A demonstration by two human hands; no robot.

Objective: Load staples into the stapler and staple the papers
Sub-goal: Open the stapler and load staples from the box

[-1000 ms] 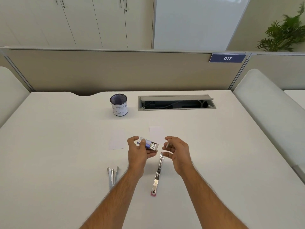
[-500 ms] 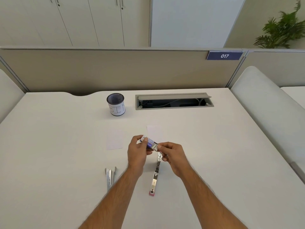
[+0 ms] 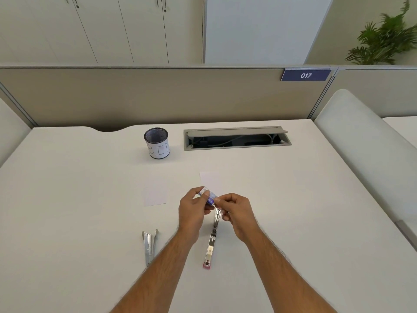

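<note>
Two hands hold one small staple box above a white table.
Left hand [image 3: 193,212] and right hand [image 3: 237,213] both pinch the blue cardboard staple box [image 3: 208,196]; beneath lie one opened metal stapler [image 3: 212,240], two paper sheets [image 3: 155,196].

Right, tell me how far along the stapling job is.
Done: the stapler lies opened flat on the desk, ready for loading. In hand: the left hand holds the small staple box above it while the right hand pinches the box's near end; whether staples are out yet cannot be seen. Left: loading staples, closing the stapler, then gathering and stapling the two papers, which lie apart.
</note>
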